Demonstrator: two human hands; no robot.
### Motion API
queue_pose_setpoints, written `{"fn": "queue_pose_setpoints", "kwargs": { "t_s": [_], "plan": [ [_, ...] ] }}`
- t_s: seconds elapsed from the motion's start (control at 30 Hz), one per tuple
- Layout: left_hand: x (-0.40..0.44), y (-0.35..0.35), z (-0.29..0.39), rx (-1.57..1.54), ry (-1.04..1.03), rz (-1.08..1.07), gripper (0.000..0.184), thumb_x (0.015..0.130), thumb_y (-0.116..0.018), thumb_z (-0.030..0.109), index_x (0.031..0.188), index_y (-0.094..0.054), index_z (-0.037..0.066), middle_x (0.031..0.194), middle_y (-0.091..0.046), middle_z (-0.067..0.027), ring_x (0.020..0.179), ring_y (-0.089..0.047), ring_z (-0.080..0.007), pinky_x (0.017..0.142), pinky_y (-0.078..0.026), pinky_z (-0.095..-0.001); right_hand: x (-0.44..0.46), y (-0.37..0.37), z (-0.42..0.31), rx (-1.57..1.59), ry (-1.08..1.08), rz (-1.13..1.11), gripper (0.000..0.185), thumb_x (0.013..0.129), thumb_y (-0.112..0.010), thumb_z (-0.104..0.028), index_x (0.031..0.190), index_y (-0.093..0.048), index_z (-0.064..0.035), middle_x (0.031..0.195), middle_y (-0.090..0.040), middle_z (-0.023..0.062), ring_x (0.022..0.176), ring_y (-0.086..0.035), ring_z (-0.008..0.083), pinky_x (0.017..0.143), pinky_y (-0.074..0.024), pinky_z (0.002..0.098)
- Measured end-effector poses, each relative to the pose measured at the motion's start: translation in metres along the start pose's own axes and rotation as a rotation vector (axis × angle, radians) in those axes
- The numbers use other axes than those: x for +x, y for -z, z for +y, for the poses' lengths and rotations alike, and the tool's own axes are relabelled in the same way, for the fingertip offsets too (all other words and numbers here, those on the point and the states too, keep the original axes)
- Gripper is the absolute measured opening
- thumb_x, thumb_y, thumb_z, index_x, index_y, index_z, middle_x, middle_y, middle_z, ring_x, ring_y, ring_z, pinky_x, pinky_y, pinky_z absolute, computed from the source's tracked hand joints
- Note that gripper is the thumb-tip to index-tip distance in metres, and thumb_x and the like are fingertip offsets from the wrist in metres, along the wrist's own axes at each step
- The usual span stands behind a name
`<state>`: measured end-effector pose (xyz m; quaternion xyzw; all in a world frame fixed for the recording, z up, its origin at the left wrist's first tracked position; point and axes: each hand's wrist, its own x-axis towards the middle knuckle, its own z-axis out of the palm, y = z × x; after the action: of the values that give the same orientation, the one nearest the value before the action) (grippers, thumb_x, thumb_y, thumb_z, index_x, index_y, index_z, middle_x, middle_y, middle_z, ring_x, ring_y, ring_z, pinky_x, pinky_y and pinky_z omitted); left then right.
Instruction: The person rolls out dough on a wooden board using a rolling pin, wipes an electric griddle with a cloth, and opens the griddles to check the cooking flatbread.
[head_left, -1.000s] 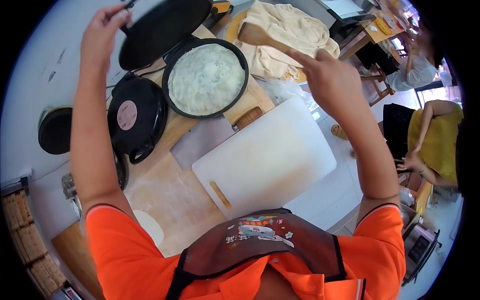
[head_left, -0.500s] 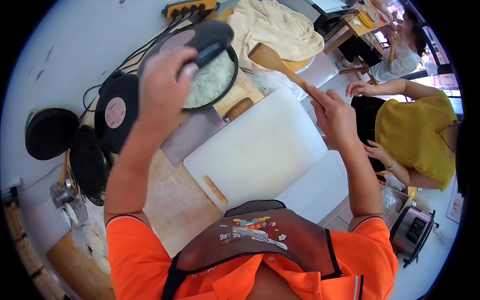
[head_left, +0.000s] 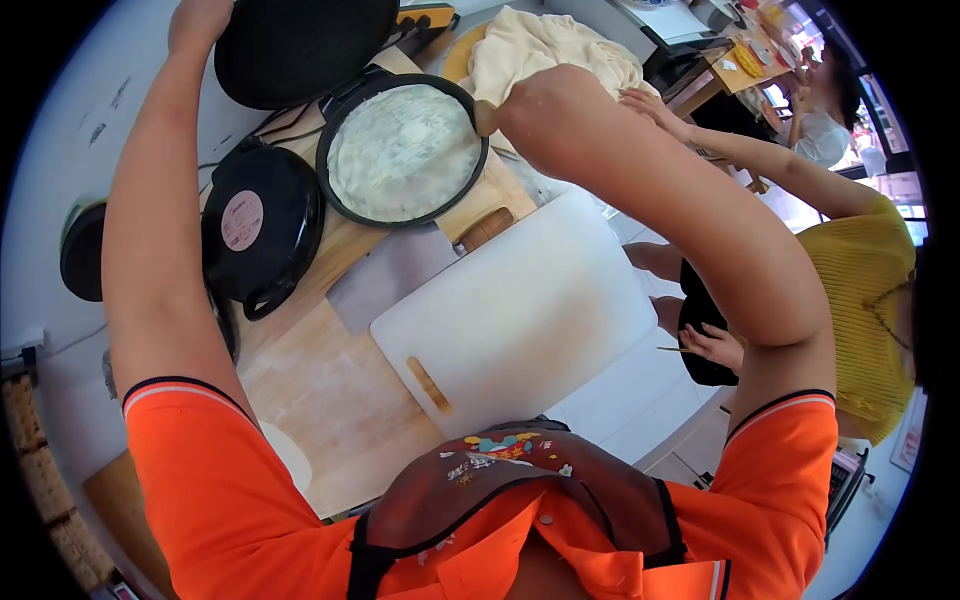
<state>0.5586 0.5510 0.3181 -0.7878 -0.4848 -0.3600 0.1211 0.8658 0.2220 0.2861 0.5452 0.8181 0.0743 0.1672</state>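
Observation:
Near the top left, my left hand [head_left: 201, 24] is closed at the edge of the raised black lid [head_left: 305, 50]; its fingertips are cut off by the frame. The open round pan [head_left: 325, 165] holds a pale flatbread [head_left: 405, 152]. My right hand [head_left: 555, 115] is closed round the wooden spatula [head_left: 486, 118], whose visible end meets the pan's right rim. Most of the spatula is hidden by the hand. Below the pan lies a cleaver [head_left: 390, 277] beside a white cutting board [head_left: 520, 310].
A closed black pan [head_left: 262, 225] sits left of the open one. Cream cloth [head_left: 545, 50] lies behind my right hand. A person in a yellow top [head_left: 860, 300] stands at the right, one arm reaching toward the cloth. Another person [head_left: 825, 120] is farther back.
The lid, lowered over the pan half a second ago, is raised again with my left hand. My right hand has brought the spatula left to the pan's rim. The person in yellow has reached toward the cloth.

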Motion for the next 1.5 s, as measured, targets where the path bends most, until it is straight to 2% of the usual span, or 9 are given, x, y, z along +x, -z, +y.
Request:
{"fn": "queue_pose_setpoints", "kwargs": {
  "t_s": [0.2, 0.4, 0.43, 0.7, 0.83, 0.97, 1.07, 1.17, 1.5],
  "plan": [
    [-0.006, -0.013, -0.006, -0.184, 0.199, -0.048, 0.043, 0.086, -0.053, 0.008, 0.127, -0.066, -0.001, 0.121, -0.069, -0.0261, 0.117, -0.062, -0.0462, 0.104, -0.049, -0.0454, 0.015, 0.018, 0.019, 0.1, -0.072, -0.118, 0.023, 0.084, -0.07, -0.004, 0.103, -0.081, -0.0119, 0.092, -0.076, 0.0106, 0.089, -0.073, 0.0291, 0.074, -0.0572, 0.0408],
    [-0.081, -0.022, 0.044, -0.083, -0.073, -0.023, 0.052, 0.085, -0.065, 0.016, 0.136, -0.061, 0.007, 0.143, -0.057, -0.0274, 0.133, -0.055, -0.0387, 0.11, -0.044, -0.0467, 0.017, 0.003, 0.037, 0.156, -0.109, -0.092, 0.022, 0.084, -0.072, -0.004, 0.104, -0.081, -0.0092, 0.092, -0.075, 0.0129, 0.091, -0.073, 0.0298, 0.078, -0.0557, 0.0418],
    [-0.095, -0.041, 0.048, 0.085, -0.242, 0.048, 0.031, 0.092, -0.068, 0.021, 0.122, -0.072, 0.012, 0.122, -0.073, -0.0073, 0.114, -0.069, -0.0276, 0.1, -0.051, -0.0389, 0.021, -0.006, 0.043, 0.199, -0.098, -0.095, 0.022, 0.085, -0.073, -0.005, 0.104, -0.081, -0.0092, 0.092, -0.075, 0.0131, 0.09, -0.073, 0.0297, 0.077, -0.0556, 0.0419],
    [-0.251, -0.067, 0.155, -0.256, -0.25, -0.414, 0.032, 0.084, -0.068, 0.008, 0.115, -0.072, 0.013, 0.117, -0.067, -0.0075, 0.118, -0.059, -0.0294, 0.106, -0.037, -0.0481, 0.052, 0.002, 0.064, 0.099, 0.126, -0.16, 0.021, 0.085, -0.075, -0.01, 0.105, -0.081, -0.01, 0.089, -0.075, 0.013, 0.074, -0.07, 0.028, 0.069, -0.0549, 0.0391],
    [-0.272, -0.062, 0.171, -0.254, -0.152, -0.492, 0.029, 0.086, -0.068, 0.006, 0.113, -0.073, 0.013, 0.117, -0.068, -0.0081, 0.12, -0.058, -0.0294, 0.108, -0.035, -0.049, 0.079, 0.044, 0.04, -0.041, 0.107, -0.432, 0.028, 0.084, -0.074, -0.016, 0.108, -0.08, -0.0025, 0.107, -0.076, 0.0186, 0.099, -0.071, 0.0346, 0.083, -0.0544, 0.0474],
    [-0.283, -0.053, 0.178, -0.261, -0.066, -0.516, 0.029, 0.085, -0.068, 0.006, 0.112, -0.073, 0.013, 0.118, -0.067, -0.0083, 0.121, -0.058, -0.0299, 0.108, -0.035, -0.0487, 0.097, 0.011, 0.073, 0.107, 0.117, -0.609, 0.02, 0.092, -0.072, -0.028, 0.089, -0.079, -0.01, 0.072, -0.069, 0.0076, 0.063, -0.061, 0.0231, 0.058, -0.0477, 0.0408],
    [-0.286, -0.05, 0.175, -0.306, -0.008, -0.49, 0.031, 0.085, -0.068, 0.006, 0.115, -0.072, 0.013, 0.121, -0.067, -0.0087, 0.121, -0.058, -0.0305, 0.108, -0.036, -0.049, 0.051, -0.015, 0.086, 0.347, 0.023, -0.46, 0.035, 0.089, -0.071, -0.014, 0.124, -0.077, -0.0131, 0.093, -0.076, 0.0074, 0.08, -0.068, 0.0201, 0.075, -0.0542, 0.0351],
    [-0.29, -0.056, 0.168, -0.345, 0.035, -0.416, 0.036, 0.084, -0.067, 0.006, 0.119, -0.07, 0.012, 0.123, -0.066, -0.0094, 0.122, -0.057, -0.0314, 0.109, -0.036, -0.049, -0.011, -0.029, 0.077, 0.572, -0.065, -0.291, 0.031, 0.089, -0.072, -0.014, 0.119, -0.079, -0.0124, 0.103, -0.078, 0.013, 0.096, -0.073, 0.027, 0.091, -0.0539, 0.0386],
    [-0.299, -0.063, 0.173, -0.387, 0.102, -0.339, 0.04, 0.083, -0.068, 0.007, 0.123, -0.067, 0.01, 0.13, -0.065, -0.0124, 0.124, -0.057, -0.0334, 0.108, -0.039, -0.0485, -0.078, -0.133, 0.041, 0.771, -0.167, 0.004, 0.039, 0.097, -0.067, -0.018, 0.135, -0.07, -0.0165, 0.098, -0.077, 0.0145, 0.08, -0.071, 0.0238, 0.077, -0.0543, 0.0348]
  ]
}}
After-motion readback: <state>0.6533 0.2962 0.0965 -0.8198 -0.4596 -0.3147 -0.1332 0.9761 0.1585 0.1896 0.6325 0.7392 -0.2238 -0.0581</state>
